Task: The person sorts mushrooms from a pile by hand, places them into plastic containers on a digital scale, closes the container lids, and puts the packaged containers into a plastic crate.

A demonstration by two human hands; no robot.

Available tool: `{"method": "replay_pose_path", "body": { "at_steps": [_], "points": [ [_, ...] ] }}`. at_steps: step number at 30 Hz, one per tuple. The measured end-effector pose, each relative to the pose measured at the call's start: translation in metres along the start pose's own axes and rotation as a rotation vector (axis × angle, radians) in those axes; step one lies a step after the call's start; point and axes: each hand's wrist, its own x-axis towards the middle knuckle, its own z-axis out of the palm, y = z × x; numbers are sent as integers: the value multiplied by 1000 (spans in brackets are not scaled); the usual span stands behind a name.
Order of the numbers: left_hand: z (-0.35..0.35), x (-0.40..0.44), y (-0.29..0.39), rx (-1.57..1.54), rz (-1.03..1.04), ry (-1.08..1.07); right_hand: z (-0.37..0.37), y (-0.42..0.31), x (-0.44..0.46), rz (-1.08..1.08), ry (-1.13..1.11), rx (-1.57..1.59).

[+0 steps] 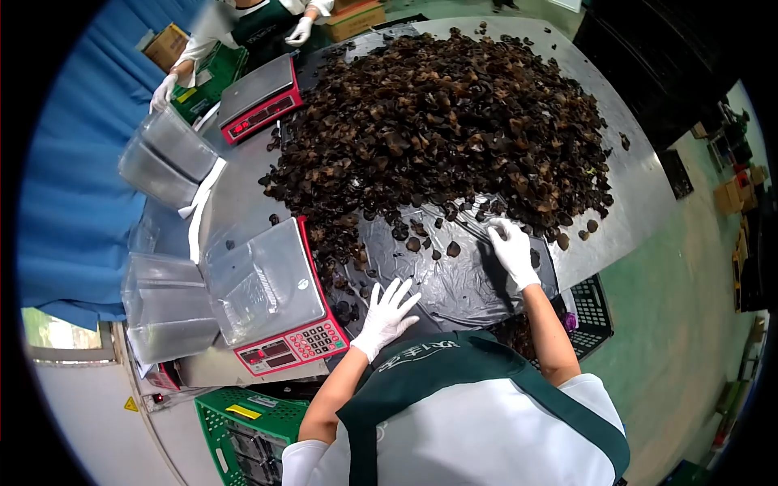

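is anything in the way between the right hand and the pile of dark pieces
Nothing visible stands in the way: the right hand is at the near edge of the pile of dark pieces, above the shiny plastic sheet. Whether it touches any piece is hard to tell.

Plastic sheet (446,296) partly hidden under dark heap (454,121); co-worker (263,31) cut off at top edge.

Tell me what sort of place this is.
Likely a food sorting or packing room: a large heap of dark brown, dried-looking pieces on a grey metal table, red-and-grey digital scales, and stacked clear plastic containers.
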Motion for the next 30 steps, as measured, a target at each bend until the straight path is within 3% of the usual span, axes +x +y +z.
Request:
{"method": "replay_pose_path", "body": {
  "at_steps": [2, 4, 5, 8, 10, 12, 14, 16, 18, 20, 22, 24, 26, 28, 30],
  "points": [
    [11, 8, -15, 139, 42, 82, 13, -2, 16, 6, 18, 15],
    [6, 23, -26, 174, -108, 180, 36, -3, 28, -122, 121, -90],
    [3, 31, -30, 174, -150, 217, 48, -7, 29, -4, 22, -183],
    [-16, 63, -28, 150, -147, 277, 94, -22, 5, -16, -58, -304],
    [-19, 83, -15, 31, -90, 278, 119, -47, -7, -110, -46, -164],
    [5, 92, -21, 4, -107, 295, 146, -52, 2, -80, -262, 230],
    [4, 101, -32, -27, -300, 308, 169, -54, 21, -53, -439, 493],
    [4, 107, -47, 217, -453, 232, 186, -58, 41, -112, -587, 569],
    [-11, 111, -64, 350, -565, 224, 169, -87, 54, -272, -610, 366],
    [-35, 118, -82, 431, -730, 179, 141, -118, 70, -245, -590, 286],
    [-54, 126, -103, 438, -857, 242, 130, -121, 90, -403, -347, 287],
    [-73, 139, -117, 402, -891, 352, 91, -135, 114, -381, -283, 198],
    [-97, 156, -119, 284, -837, 534, 61, -142, 144, -462, -105, 58],
    [-111, 174, -129, 201, -607, 659, 33, -154, 172, -556, 106, -70],
    [-126, 199, -133, 27, -420, 630, 17, -159, 203, -597, 189, -156]
  ]
}}
